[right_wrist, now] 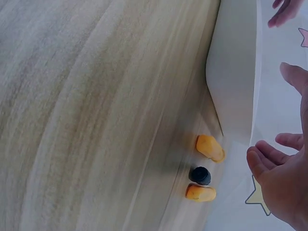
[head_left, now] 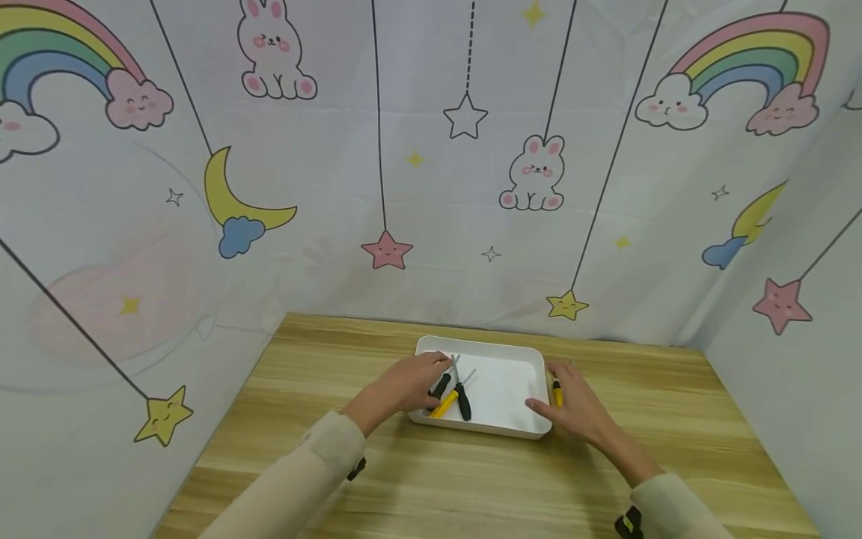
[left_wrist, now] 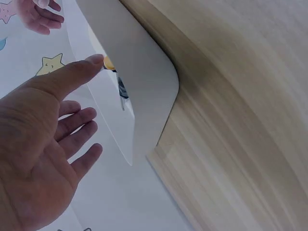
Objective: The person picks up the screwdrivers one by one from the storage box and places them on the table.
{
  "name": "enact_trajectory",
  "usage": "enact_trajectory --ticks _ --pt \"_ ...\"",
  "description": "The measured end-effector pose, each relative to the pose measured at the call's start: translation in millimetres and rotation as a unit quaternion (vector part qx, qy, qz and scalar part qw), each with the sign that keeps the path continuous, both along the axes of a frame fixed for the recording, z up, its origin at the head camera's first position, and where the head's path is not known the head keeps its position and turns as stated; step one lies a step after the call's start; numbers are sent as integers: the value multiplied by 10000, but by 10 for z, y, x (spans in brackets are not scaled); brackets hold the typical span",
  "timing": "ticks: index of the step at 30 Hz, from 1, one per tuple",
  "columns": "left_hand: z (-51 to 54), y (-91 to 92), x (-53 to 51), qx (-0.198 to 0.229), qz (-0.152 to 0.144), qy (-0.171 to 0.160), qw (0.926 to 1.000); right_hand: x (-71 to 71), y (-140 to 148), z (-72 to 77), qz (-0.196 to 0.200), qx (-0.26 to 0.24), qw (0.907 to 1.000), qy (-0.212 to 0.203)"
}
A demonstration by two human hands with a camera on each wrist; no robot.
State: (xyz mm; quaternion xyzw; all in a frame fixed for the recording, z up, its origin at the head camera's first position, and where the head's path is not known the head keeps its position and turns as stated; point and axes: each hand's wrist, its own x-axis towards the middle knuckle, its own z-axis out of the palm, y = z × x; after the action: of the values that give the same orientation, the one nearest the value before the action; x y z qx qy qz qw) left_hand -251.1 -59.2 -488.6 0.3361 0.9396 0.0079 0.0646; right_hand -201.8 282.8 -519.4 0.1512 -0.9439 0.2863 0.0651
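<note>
A white rectangular tray [head_left: 508,389] stands on the table. Inside its left part lie a black-handled screwdriver [head_left: 464,406], a yellow-handled screwdriver [head_left: 445,405] crossing it, and another black-handled tool [head_left: 441,385]. My left hand [head_left: 412,380] hovers at the tray's left side with fingers spread, its thumb [left_wrist: 82,74] near a yellow handle end; I cannot tell whether they touch. Beside the right rim is my right hand [head_left: 578,404], fingers loosely extended and holding nothing. Close to it on the table lie yellow pieces [right_wrist: 210,147] and a black round-ended piece [right_wrist: 200,175], their kind unclear.
The wood-grain table [head_left: 431,479] carries the tray near its back edge. A white cloth [head_left: 431,172] printed with stars, rabbits and rainbows rises behind and along both sides.
</note>
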Motion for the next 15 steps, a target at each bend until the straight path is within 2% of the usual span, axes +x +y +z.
enact_trajectory --ticks 2,9,15 --pt "25 22 9 -230 -20 19 9997 8 5 -7 4 -25 10000 -23" --pt "55 48 40 -548 -203 263 9979 2 8 -51 -14 -181 9998 -41" --pt "76 68 76 -1103 -576 697 9898 -31 -28 -103 -81 -324 9994 9"
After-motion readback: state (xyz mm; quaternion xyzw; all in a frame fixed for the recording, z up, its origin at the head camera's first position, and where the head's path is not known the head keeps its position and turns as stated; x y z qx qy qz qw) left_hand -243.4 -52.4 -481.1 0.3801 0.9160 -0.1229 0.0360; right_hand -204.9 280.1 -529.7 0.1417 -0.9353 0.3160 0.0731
